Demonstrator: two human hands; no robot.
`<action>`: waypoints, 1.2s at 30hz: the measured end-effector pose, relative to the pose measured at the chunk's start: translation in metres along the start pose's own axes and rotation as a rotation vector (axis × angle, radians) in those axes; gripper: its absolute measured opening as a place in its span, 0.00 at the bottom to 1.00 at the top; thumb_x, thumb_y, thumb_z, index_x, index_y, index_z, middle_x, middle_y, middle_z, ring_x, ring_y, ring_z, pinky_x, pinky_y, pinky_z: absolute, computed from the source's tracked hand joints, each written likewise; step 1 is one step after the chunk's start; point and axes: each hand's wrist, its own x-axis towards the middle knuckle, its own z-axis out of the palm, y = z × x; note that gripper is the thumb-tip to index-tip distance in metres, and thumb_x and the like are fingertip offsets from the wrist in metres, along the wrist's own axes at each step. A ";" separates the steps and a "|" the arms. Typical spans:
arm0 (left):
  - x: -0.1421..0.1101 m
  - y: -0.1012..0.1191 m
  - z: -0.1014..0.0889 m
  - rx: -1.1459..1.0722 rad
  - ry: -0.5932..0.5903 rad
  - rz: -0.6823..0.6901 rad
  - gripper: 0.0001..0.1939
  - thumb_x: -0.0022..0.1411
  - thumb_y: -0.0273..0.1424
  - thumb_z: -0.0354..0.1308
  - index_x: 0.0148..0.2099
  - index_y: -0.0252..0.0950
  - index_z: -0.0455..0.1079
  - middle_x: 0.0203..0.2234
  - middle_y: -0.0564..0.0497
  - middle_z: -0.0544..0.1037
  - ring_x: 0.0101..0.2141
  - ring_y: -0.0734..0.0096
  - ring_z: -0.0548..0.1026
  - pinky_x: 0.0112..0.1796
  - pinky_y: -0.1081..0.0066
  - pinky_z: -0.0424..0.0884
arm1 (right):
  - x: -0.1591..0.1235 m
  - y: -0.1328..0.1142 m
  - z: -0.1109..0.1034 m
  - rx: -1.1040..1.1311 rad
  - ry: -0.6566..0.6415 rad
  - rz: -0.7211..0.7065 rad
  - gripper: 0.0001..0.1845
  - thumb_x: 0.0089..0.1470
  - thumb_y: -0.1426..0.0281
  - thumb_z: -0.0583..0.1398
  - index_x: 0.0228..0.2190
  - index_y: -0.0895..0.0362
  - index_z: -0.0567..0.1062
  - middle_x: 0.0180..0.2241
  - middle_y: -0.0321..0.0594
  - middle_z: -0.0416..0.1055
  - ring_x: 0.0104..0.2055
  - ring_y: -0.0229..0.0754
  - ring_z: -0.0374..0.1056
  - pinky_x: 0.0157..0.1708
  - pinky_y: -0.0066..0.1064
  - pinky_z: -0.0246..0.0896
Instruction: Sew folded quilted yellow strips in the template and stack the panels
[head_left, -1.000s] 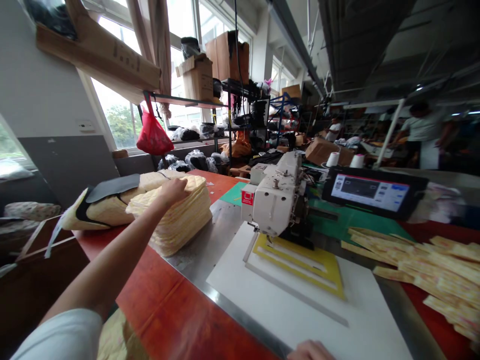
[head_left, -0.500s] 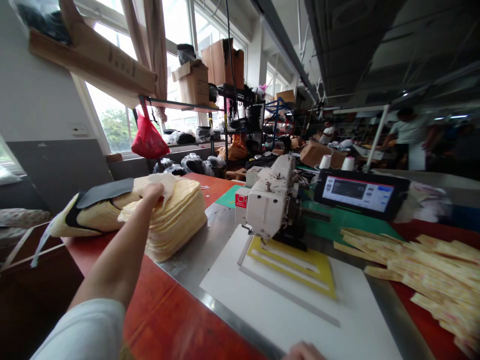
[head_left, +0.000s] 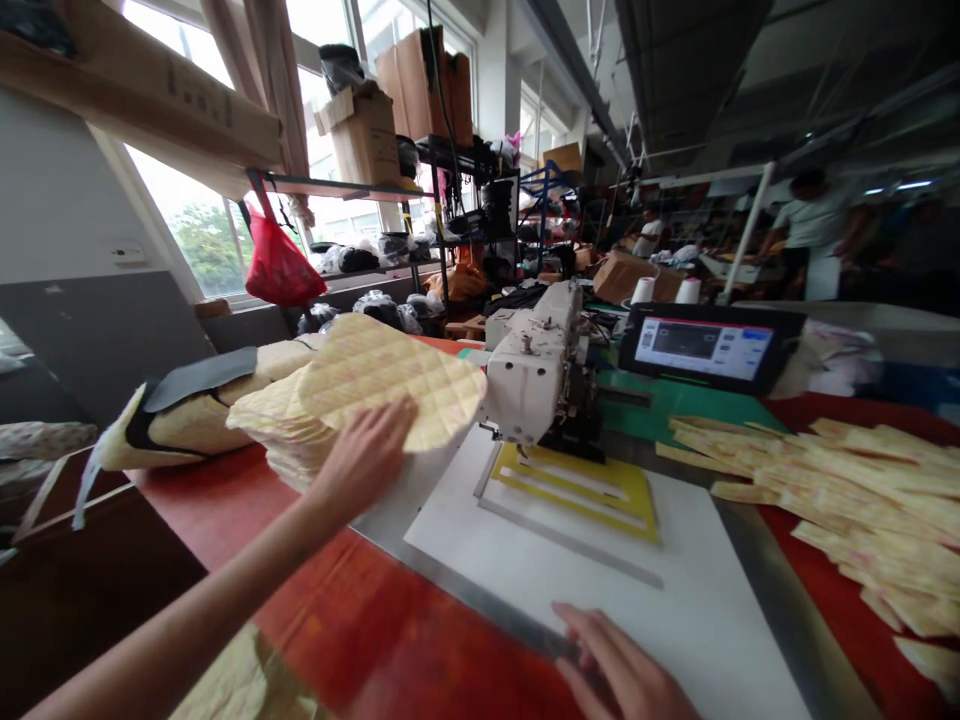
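Quilted pad [head_left: 390,380] gripped by L hand [head_left: 366,472], R hand [head_left: 619,665] open, red bag [head_left: 276,268] hanging

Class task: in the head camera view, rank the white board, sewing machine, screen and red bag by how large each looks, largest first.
1. White board
2. Sewing machine and screen: they look about alike, so I won't rank them
3. Red bag, though it is farther from the camera

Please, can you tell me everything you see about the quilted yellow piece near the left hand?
The quilted pad is a thin, soft-looking, pale yellow sheet with diamond stitching, faint pinkish print and a rounded outline. It is held up, tilted, above a stack of similar pieces, beside the white sewing machine. The left hand touches its lower edge.
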 end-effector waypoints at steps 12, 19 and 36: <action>-0.080 0.209 0.043 -0.260 -0.012 0.430 0.23 0.69 0.27 0.51 0.64 0.26 0.68 0.61 0.34 0.72 0.58 0.50 0.73 0.55 0.58 0.73 | -0.011 -0.006 -0.024 0.021 0.005 0.165 0.29 0.46 0.89 0.50 0.40 0.52 0.77 0.41 0.39 0.76 0.44 0.40 0.75 0.46 0.30 0.74; -0.117 0.153 0.047 -0.311 0.120 0.440 0.23 0.73 0.26 0.44 0.65 0.33 0.67 0.63 0.41 0.71 0.60 0.57 0.71 0.53 0.63 0.75 | -0.038 0.002 -0.057 -0.155 0.071 0.099 0.28 0.54 0.86 0.47 0.44 0.51 0.76 0.36 0.36 0.77 0.38 0.39 0.75 0.41 0.27 0.73; -0.004 0.129 0.121 -0.710 -0.001 0.208 0.15 0.72 0.21 0.48 0.51 0.37 0.73 0.46 0.44 0.78 0.45 0.63 0.78 0.46 0.66 0.78 | 0.001 0.086 -0.050 -0.476 0.044 0.191 0.16 0.64 0.81 0.50 0.40 0.57 0.76 0.40 0.44 0.76 0.41 0.43 0.76 0.47 0.33 0.74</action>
